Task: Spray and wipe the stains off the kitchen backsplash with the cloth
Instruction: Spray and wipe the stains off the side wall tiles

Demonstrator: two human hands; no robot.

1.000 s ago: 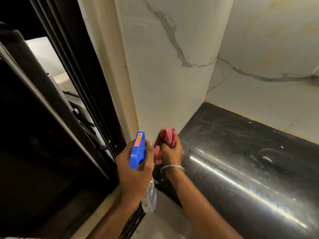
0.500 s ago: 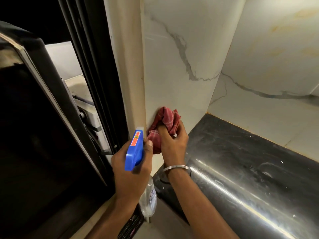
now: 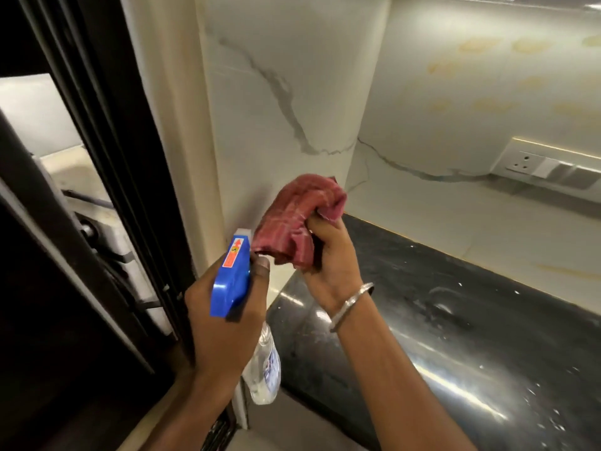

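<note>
Gripping cloth [image 3: 299,219], right hand [image 3: 331,258] has turned; left hand [image 3: 224,323] holds spray bottle [image 3: 231,278].

Light: I see a dim, warm room | glare: bright streak on counter [image 3: 422,304], near right | left: very dark | blur: cloth [image 3: 302,219] fuzzy | edges: bent

Left hand [image 3: 221,323], right hand [image 3: 331,258] both clenched

A glossy black countertop [image 3: 406,275] is seen just below and to the right of the gripped cloth [image 3: 299,219]. White specks [image 3: 517,291] and a dull smear [image 3: 439,301] are spread over it, further right of the grip.
</note>
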